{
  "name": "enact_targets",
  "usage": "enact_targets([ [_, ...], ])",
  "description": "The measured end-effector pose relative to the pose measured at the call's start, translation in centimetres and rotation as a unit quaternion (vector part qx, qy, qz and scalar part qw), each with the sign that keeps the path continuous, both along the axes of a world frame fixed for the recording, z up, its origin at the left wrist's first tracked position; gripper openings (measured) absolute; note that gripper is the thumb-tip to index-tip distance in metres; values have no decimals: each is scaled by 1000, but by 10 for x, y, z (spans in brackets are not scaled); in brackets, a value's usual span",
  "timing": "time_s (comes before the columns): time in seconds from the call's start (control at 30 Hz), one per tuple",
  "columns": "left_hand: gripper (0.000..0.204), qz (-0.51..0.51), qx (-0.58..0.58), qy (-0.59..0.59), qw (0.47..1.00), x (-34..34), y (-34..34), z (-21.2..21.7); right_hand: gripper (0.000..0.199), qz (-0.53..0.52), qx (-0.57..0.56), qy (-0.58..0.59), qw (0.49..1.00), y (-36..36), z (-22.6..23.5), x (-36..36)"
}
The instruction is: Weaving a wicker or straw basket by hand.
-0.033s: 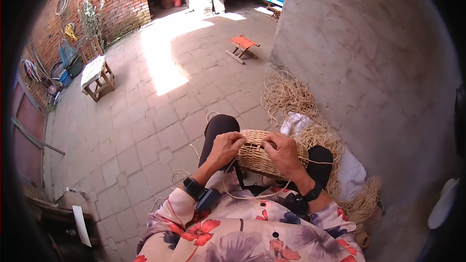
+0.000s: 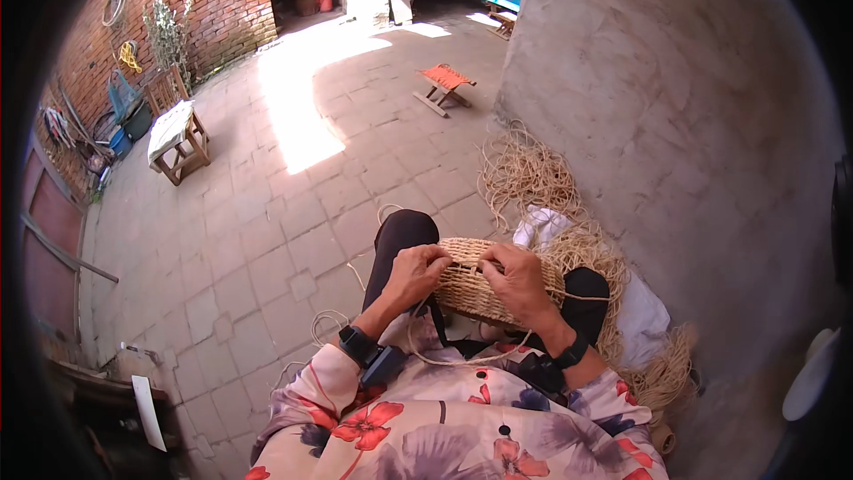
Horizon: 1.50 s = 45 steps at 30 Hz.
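A woven straw basket [image 2: 471,295], pale tan with a dark slit across its upper side, rests on my lap between my knees. My left hand [image 2: 416,272] is closed at its left end, thumb and fingers pinched against the weave. On the other side my right hand [image 2: 522,283] bends over the weave, with thumb and forefinger pinched at the slit; any strand between those fingertips is too small to make out. A loose straw cord [image 2: 471,362] loops below the basket across my lap. Another cord end sticks out to the right over my right knee.
Piles of loose straw cord [image 2: 530,173] and white cloth [image 2: 641,316] lie along the grey wall [image 2: 675,124] at my right. An orange-topped folding stool [image 2: 447,78] stands ahead on the paving. To the left are a cloth-covered wooden stool [image 2: 173,133] and buckets near a brick wall.
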<state>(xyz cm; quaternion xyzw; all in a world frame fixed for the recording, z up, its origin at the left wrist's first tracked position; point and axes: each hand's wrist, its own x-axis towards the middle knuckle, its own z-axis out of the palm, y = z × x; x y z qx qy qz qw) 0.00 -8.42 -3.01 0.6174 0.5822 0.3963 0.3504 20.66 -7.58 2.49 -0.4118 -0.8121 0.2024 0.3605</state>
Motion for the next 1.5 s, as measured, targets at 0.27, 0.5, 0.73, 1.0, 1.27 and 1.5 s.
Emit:
enact_targets([
  [0.27,24,-9,-6,-2,1000,12,3,-12,7,-13,66,-120,991,6,-8,-8],
  [0.5,32,-5,-75,-84,994,14,11,-21,11,-10,55,-179,982,8,1,-16],
  [0.73,28,3,-64,12,998,18,11,-15,13,-9,59,-206,977,12,-12,-16],
  [1.0,26,2,11,30,999,18,4,-18,12,-63,99,-309,944,4,-28,-38],
  [1.27,26,-18,-6,6,1000,13,3,-22,13,-23,125,-348,929,-2,-17,-42],
  [1.5,27,-61,-77,-61,993,22,0,-13,12,-24,156,-251,955,-5,-22,-19],
])
